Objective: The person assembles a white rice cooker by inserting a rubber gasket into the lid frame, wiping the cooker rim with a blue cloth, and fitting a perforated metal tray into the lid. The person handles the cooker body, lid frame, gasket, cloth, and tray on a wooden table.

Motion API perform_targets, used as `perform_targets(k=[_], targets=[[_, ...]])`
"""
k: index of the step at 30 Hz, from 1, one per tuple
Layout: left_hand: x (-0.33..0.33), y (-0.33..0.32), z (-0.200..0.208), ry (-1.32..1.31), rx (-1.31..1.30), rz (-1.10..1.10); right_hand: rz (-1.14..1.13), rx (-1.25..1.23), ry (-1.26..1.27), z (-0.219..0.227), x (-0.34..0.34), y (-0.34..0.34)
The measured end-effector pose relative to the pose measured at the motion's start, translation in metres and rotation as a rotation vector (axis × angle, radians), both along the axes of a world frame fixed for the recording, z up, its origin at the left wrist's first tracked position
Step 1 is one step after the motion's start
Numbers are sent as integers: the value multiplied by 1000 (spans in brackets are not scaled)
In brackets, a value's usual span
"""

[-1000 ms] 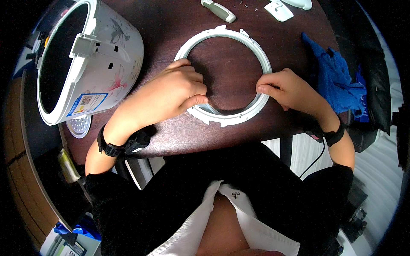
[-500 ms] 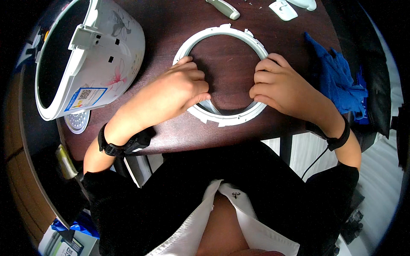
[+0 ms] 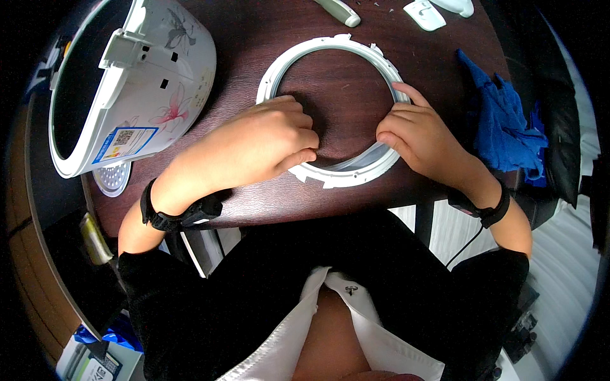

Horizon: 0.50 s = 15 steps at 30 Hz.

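Note:
A white plastic ring with small tabs on its outer edge lies on the dark table. Along its inner lower right runs a greyish, see-through band. My left hand is closed over the ring's left side, its fingertips hidden under the hand. On the opposite side my right hand grips the rim, thumb inside the ring and forefinger stretched along the top of the rim.
At the left a white rice cooker body with flower prints lies on its side, beside a perforated plate. A pale handle, a white plastic piece and a blue cloth lie on the table.
My right hand has shifted its hold, with the forefinger now lifted and straighter. My left hand has moved slightly down and right. More of the see-through band shows inside the ring.

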<state>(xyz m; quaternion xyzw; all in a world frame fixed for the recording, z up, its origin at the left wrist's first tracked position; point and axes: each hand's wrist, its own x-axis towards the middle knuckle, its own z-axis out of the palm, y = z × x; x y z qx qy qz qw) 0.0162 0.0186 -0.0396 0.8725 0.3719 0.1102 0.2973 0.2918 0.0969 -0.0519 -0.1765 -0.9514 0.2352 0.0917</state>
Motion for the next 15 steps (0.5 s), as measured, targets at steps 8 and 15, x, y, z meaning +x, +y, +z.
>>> perform_targets(k=[8,15], targets=[[9,-2,-4,-51,-49,-102,28,70,4,1,5,-4],[16,-3,-4,31,-57,-106,157,72,-5,6,7,-8]])
